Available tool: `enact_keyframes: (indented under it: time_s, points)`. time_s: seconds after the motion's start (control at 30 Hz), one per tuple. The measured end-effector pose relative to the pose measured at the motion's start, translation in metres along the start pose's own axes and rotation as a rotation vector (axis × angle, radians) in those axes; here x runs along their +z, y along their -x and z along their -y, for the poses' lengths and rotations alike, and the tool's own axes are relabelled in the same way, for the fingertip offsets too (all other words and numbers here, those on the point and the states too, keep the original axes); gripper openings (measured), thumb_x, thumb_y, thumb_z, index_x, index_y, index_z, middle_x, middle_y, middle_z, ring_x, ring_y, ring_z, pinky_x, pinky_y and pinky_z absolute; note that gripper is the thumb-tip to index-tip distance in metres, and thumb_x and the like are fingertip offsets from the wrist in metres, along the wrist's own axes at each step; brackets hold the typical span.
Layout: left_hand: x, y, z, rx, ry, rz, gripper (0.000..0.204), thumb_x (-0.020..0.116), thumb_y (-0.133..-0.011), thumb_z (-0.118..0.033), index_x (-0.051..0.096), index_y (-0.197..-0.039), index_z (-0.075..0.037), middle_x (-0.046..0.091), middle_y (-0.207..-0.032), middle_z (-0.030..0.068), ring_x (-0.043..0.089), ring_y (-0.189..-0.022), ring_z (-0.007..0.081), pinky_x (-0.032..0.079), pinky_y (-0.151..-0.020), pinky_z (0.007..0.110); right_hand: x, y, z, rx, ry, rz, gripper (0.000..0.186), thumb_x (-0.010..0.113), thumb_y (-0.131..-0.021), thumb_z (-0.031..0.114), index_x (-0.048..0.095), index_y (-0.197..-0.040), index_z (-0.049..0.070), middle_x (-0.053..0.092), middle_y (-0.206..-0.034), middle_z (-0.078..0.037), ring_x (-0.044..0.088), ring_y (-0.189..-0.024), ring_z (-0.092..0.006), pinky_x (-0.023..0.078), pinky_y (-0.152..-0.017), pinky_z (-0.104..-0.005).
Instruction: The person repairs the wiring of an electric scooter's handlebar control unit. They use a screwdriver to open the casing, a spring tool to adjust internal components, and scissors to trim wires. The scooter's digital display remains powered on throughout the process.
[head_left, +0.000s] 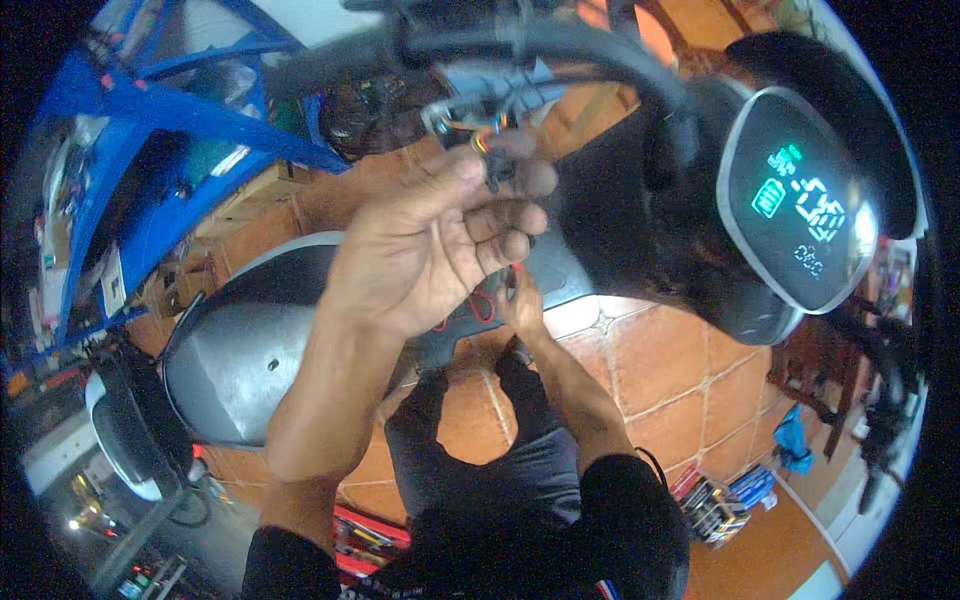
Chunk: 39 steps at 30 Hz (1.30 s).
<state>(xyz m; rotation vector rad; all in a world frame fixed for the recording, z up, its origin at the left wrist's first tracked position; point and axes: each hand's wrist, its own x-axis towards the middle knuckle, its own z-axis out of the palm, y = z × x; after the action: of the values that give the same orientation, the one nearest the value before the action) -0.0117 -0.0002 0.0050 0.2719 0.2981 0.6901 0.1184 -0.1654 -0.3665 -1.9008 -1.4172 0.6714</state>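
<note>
My left hand [415, 245] is raised in front of me, its thumb and forefinger pinching a small black wire connector [498, 168]. Thin coloured wires [482, 143] run into it, and the other fingers are curled. Lower down and farther from my eyes, my right hand [523, 306] is closed around something dark with a red tip, too small to make out. A thin red cable [483, 308] loops beside that hand, over the dark footboard [560, 270] of a scooter. The scooter's lit display [800, 200] is on the right.
The black scooter seat [235, 345] lies to the left, and a dark handlebar [590, 45] arches across the top. Blue shelving [200, 115] stands at the upper left. On the tiled floor [660, 370] are small boxes [710, 510] and a red tool tray [370, 540].
</note>
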Motion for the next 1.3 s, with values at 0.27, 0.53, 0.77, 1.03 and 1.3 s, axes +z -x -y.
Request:
enact_keyframes:
  time_s: [0.27,0.53,0.77,1.03,1.3]
  points:
    - [0.019,0.016,0.012,0.041,0.099,-0.205,0.032,0.056,-0.097,-0.022,0.059,-0.119,0.001,0.067,-0.103,0.0135,0.067,-0.091,0.0241,0.057,-0.081,0.035,-0.300,0.037,0.271,-0.265,-0.539,0.065,0.016,0.059,-0.090,0.001,0.059,-0.106,0.001,0.061,-0.103,-0.016,0.064,-0.080,-0.0216,0.052,-0.070,-0.0317]
    - [0.021,0.015,0.011,0.034,0.186,-0.233,0.035,0.047,-0.098,-0.022,0.058,-0.121,0.003,0.067,-0.099,0.0125,0.066,-0.091,0.0253,0.054,-0.082,0.037,-0.344,0.002,0.337,-0.514,-0.387,0.144,0.035,0.056,-0.086,-0.005,0.060,-0.121,0.001,0.065,-0.112,-0.025,0.066,-0.102,-0.0347,0.054,-0.083,-0.0370]
    - [0.027,0.017,0.010,-0.061,0.198,-0.240,0.034,0.051,-0.097,-0.023,0.059,-0.120,0.000,0.066,-0.097,0.0118,0.065,-0.093,0.0254,0.053,-0.083,0.037,-0.317,-0.003,0.329,-0.205,-0.560,0.095,0.018,0.050,-0.095,0.002,0.055,-0.112,-0.002,0.064,-0.101,-0.017,0.064,-0.079,-0.0164,0.054,-0.064,-0.0266]
    - [0.032,0.019,0.008,-0.049,0.171,-0.289,0.032,0.054,-0.098,-0.022,0.056,-0.122,-0.001,0.064,-0.114,0.0189,0.062,-0.110,0.0351,0.051,-0.095,0.046,-0.301,-0.025,0.334,0.144,-0.498,0.274,0.036,0.049,-0.099,0.007,0.042,-0.134,0.002,0.055,-0.081,-0.003,0.047,-0.061,-0.0056,0.038,-0.053,-0.0195]
    - [0.030,0.023,0.016,0.037,0.091,-0.215,0.037,0.044,-0.102,-0.023,0.049,-0.132,-0.001,0.062,-0.121,0.0217,0.060,-0.115,0.0388,0.048,-0.099,0.050,-0.294,-0.024,0.328,0.392,-0.681,0.348,0.036,0.048,-0.097,0.004,0.047,-0.134,0.004,0.061,-0.078,-0.006,0.057,-0.066,-0.0104,0.047,-0.059,-0.0247]
